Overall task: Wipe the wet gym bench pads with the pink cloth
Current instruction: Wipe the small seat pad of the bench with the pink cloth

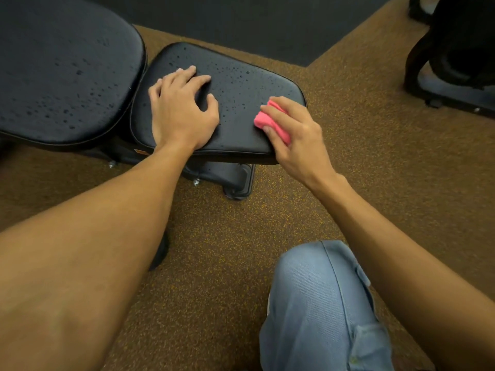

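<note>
Head view: the left hand rests on the black seat pad, fingers loosely spread and holding nothing. The right hand grips the folded pink cloth against the pad's right near edge. Water drops bead the seat pad and the larger back pad beside it.

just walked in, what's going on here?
A person kneels beside a gym bench. Their right hand grips the bunched pink cloth against the right edge of the seat pad. The left hand rests on the left part of the same pad. Water droplets dot the seat pad and the larger back pad to its left, so most of the wiping is not yet done.
</note>
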`<state>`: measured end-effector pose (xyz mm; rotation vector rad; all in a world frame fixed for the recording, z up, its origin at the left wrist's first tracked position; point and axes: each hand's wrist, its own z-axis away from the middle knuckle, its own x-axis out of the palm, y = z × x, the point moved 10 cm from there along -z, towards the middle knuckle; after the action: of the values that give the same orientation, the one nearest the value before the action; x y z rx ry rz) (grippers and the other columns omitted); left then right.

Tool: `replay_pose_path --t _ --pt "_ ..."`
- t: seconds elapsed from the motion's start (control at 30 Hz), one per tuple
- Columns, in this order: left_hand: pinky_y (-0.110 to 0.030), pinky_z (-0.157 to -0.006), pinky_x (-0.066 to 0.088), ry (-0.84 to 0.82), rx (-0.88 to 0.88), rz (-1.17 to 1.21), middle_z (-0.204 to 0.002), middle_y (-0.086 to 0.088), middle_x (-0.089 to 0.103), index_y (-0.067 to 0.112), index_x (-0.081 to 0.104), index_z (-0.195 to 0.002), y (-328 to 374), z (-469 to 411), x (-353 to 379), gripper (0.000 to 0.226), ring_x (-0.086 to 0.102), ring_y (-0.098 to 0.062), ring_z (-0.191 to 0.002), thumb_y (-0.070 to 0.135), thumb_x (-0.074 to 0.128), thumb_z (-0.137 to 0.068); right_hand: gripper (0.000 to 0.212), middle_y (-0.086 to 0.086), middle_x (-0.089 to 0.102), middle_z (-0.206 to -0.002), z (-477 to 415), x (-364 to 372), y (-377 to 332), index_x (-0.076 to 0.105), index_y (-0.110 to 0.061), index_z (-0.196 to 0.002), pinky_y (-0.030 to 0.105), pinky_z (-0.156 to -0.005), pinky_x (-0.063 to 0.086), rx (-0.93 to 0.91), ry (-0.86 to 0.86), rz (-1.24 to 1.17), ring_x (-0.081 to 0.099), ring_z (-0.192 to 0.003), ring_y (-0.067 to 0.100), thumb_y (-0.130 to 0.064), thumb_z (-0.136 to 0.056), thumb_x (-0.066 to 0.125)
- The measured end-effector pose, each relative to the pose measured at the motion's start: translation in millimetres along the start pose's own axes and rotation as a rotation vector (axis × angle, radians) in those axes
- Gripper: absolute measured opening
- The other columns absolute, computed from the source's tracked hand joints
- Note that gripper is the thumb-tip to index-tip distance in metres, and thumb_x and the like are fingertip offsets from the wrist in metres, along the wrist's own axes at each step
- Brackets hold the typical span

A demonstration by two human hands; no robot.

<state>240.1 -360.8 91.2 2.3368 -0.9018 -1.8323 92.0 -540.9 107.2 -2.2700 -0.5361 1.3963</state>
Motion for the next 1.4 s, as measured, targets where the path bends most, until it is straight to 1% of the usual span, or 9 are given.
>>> replay_pose_path --t 0.2,0.4,0.5,0.6,0.7,0.9,1.03,1.13,1.4 --pt "-0.042 -0.126 0.022 -0.004 -0.004 -0.003 -0.158 0.011 0.051 0.035 0.064 -0.141 1 0 0 0.051 0.037 -0.011 -0.15 0.051 0.045 -0.097 0.041 0.012 0.055 -0.156 26 4 -12 0.063 -0.009 -0.148 0.042 -0.127 0.035 -0.194 -0.15 -0.007 0.046 -0.151 0.027 -0.022 -0.11 0.064" --pt "-0.044 -0.126 0.022 -0.006 0.004 -0.007 -0.159 0.01 0.051 0.035 0.063 -0.141 3 0 -1 0.05 0.037 -0.014 -0.15 0.051 0.045 -0.097 0.041 0.01 0.058 -0.153 2 -4 12 0.065 -0.011 -0.146 0.029 -0.128 0.03 0.033 0.008 0.043 0.047 -0.149 0.026 -0.031 -0.11 0.06" --pt "-0.044 -0.126 0.021 -0.013 0.006 -0.018 -0.159 0.009 0.05 0.035 0.061 -0.142 2 0 0 0.05 0.037 -0.014 -0.151 0.051 0.044 -0.098 0.041 0.01 0.054 -0.157 7 8 -5 0.063 -0.013 -0.148 0.041 -0.128 0.033 -0.048 -0.06 0.018 0.043 -0.152 0.027 -0.028 -0.111 0.059" --pt "-0.043 -0.127 0.019 -0.03 0.011 -0.026 -0.161 0.01 0.047 0.036 0.059 -0.144 3 -1 2 0.05 0.034 -0.014 -0.152 0.051 0.043 -0.098 0.041 0.011 0.052 -0.159 26 1 -4 0.06 -0.01 -0.15 0.042 -0.129 0.032 -0.11 -0.083 0.008 0.041 -0.155 0.027 -0.023 -0.111 0.061" --pt "-0.045 -0.128 0.017 -0.043 0.03 -0.061 -0.161 0.007 0.045 0.035 0.055 -0.147 3 0 5 0.052 0.033 -0.016 -0.153 0.05 0.04 -0.1 0.043 0.01 0.05 -0.162 33 -12 20 0.059 -0.011 -0.152 0.044 -0.129 0.032 0.037 0.008 -0.008 0.039 -0.157 0.026 -0.024 -0.111 0.061" --pt "-0.047 -0.127 0.019 -0.049 0.036 -0.085 -0.161 0.005 0.044 0.035 0.053 -0.148 5 -1 8 0.053 0.034 -0.019 -0.152 0.051 0.038 -0.1 0.044 0.008 0.051 -0.159 -7 -12 46 0.063 -0.018 -0.149 0.031 -0.128 0.03 0.266 0.081 -0.06 0.044 -0.15 0.022 -0.034 -0.108 0.061" --pt "-0.047 -0.128 0.018 -0.054 0.034 -0.083 -0.162 0.005 0.044 0.035 0.053 -0.149 5 -1 8 0.053 0.033 -0.019 -0.152 0.051 0.039 -0.1 0.042 0.01 0.053 -0.157 -10 5 20 0.064 -0.017 -0.148 0.039 -0.129 0.031 0.119 -0.021 0.015 0.043 -0.151 0.028 -0.031 -0.108 0.06" --pt "-0.047 -0.127 0.019 -0.053 0.032 -0.083 -0.161 0.005 0.044 0.035 0.053 -0.149 5 -1 7 0.053 0.034 -0.019 -0.152 0.051 0.039 -0.1 0.042 0.008 0.054 -0.158 6 2 12 0.063 -0.016 -0.149 0.032 -0.129 0.03 -0.008 -0.097 0.008 0.043 -0.152 0.024 -0.03 -0.11 0.059" --pt "-0.046 -0.126 0.02 -0.037 0.024 -0.079 -0.16 0.006 0.045 0.035 0.055 -0.147 5 -2 5 0.052 0.035 -0.019 -0.15 0.051 0.04 -0.099 0.043 0.008 0.055 -0.155 -31 4 39 0.064 -0.015 -0.147 0.042 -0.126 0.034 0.199 0.0 0.053 0.043 -0.151 0.03 -0.035 -0.109 0.056"
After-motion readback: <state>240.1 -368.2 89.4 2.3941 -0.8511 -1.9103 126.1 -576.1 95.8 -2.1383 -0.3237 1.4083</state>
